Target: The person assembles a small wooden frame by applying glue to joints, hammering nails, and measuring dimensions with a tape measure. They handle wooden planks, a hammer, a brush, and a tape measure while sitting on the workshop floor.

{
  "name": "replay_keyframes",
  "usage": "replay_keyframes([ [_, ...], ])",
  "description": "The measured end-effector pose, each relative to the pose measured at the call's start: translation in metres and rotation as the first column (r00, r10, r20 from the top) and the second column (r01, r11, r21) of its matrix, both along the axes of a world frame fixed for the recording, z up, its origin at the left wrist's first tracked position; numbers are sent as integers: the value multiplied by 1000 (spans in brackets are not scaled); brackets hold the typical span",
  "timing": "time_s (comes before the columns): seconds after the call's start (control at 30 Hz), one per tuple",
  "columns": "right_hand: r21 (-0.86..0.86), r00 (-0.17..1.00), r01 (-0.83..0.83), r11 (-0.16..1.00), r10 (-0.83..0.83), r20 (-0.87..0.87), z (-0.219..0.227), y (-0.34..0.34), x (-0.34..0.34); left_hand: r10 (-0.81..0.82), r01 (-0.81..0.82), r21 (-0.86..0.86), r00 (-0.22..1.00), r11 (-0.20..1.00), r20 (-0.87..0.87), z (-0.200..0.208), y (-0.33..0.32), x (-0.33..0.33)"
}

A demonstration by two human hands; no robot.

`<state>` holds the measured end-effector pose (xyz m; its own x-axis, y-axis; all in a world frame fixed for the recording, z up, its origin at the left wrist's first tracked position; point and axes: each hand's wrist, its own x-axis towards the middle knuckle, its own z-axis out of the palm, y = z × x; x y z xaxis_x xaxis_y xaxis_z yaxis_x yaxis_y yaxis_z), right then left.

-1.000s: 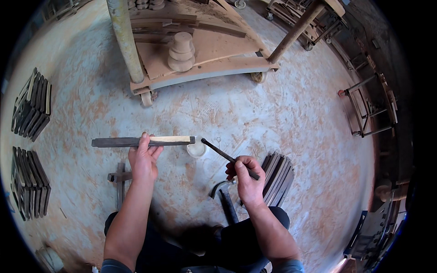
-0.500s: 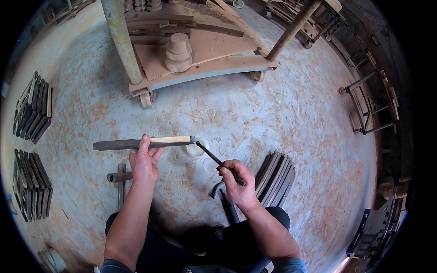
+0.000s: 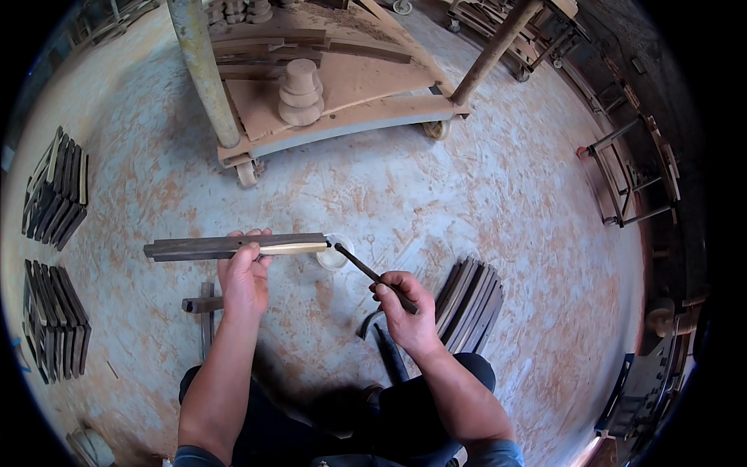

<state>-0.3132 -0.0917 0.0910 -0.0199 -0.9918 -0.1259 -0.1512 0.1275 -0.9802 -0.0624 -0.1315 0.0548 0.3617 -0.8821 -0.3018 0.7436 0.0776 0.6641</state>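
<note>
My left hand [image 3: 246, 279] is closed around a dark wooden strip [image 3: 198, 247], held level, with a pale band along its lower right edge. Its right end has a small dark knob or tenon. My right hand [image 3: 406, 305] grips a slim dark stick [image 3: 360, 265], perhaps a brush, slanting up to the left. The stick's tip stops just short of the strip's right end. Below them on the floor stands a round white container [image 3: 333, 257], partly hidden by strip and stick.
To the right lies a row of dark wooden strips [image 3: 471, 303]; a hammer-like tool [image 3: 391, 354] is beside it. Two crossed wood pieces [image 3: 207, 306] lie left. Stacked wooden frames [image 3: 58, 319] stand far left. A wheeled cart [image 3: 350, 109] carrying wood is ahead.
The strip has been turned in my left hand, its pale band going from the upper edge to the lower. It shifted slightly left, and the stick's tip came off its end.
</note>
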Motion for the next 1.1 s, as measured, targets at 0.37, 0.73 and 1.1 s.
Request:
replay_keyframes([
  [0.37, 79, 999, 37, 996, -38, 12, 9, -8, -5, -88, 91, -50, 995, 995, 53, -4, 0, 1],
  [0.73, 207, 983, 6, 978, -44, 178, 11, -14, -8, -214, 195, -192, 973, 962, -84, -4, -1, 2],
  [1.1, 161, 988, 88, 983, -107, 112, 19, -19, -18, -282, 257, -290, 958, 922, -48, -2, 0, 8],
])
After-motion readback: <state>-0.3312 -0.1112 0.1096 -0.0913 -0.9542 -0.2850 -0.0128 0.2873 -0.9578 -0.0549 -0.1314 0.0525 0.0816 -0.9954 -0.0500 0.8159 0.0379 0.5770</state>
